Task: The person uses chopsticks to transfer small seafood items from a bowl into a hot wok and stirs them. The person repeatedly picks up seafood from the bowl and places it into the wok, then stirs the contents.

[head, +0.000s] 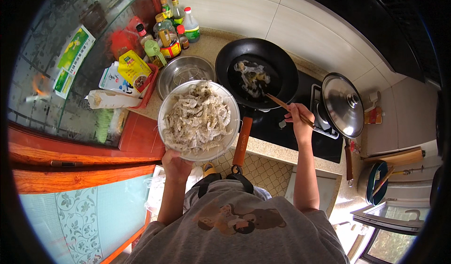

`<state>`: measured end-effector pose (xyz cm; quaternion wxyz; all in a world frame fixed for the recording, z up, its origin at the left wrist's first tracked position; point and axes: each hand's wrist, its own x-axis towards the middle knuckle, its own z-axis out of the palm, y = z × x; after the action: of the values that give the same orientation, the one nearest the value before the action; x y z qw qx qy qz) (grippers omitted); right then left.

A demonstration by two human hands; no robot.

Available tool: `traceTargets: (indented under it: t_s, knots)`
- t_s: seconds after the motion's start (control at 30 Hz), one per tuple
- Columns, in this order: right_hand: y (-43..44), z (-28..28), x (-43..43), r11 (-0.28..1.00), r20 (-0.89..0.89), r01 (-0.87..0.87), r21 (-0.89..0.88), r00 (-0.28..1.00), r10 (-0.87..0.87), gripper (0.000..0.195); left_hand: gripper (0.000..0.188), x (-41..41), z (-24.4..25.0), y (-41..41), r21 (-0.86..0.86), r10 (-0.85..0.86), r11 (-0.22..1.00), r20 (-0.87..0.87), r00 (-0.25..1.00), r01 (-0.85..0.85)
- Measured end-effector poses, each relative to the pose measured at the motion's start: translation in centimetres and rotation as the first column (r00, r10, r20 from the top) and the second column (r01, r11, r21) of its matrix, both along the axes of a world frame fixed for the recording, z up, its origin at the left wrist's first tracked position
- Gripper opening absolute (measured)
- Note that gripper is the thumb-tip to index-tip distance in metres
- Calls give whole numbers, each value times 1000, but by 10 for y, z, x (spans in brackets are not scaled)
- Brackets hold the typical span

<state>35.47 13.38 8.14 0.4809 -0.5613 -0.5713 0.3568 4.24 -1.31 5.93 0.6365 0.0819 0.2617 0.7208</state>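
Note:
My left hand (pixel 176 163) grips the near rim of a white bowl (pixel 161 130) heaped with raw, greyish shrimp (pixel 199 119). The bowl is held up in front of me, left of the stove. In my right hand (pixel 299 121) is a pair of wooden chopsticks (pixel 278 101), their tips inside a black wok (pixel 225 67). A whitish and yellowish food (pixel 252 76), too indistinct to name, lies in the wok near the tips. The wok's brown handle (pixel 243 140) points towards me, beside the bowl.
A steel basin (pixel 165 77) stands behind the bowl. Sauce bottles (pixel 191 26) and a red basket (pixel 151 84) of seasoning packets crowd the left counter. On the right burner of the black cooktop (pixel 271 128) a pan with a steel lid (pixel 338 98) leans up.

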Motion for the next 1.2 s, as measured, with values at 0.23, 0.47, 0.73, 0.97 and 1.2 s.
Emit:
traceTargets:
  t_s: [0.23,0.47,0.73,0.97,1.2]
  knots:
    - [-3,-9,3,1000,-62,24,-11,998,-25,26,68,-5,-23,1,-15,-57,998,6,998,57]
    - [-9,-5,3,999,-110,26,-21,994,-28,32,68,9,-4,3,-127,45,991,31,999,-41]
    - [-15,-12,2,999,-101,36,-34,994,-40,37,71,0,-21,-3,-35,-17,999,1,1000,17]
    - [-14,-15,2,1000,-77,21,-22,997,-22,35,71,4,-14,-3,-35,-8,999,13,1000,8]
    - [-14,-14,3,999,-75,-7,-47,997,4,34,71,9,-10,0,-55,29,998,36,999,-27]
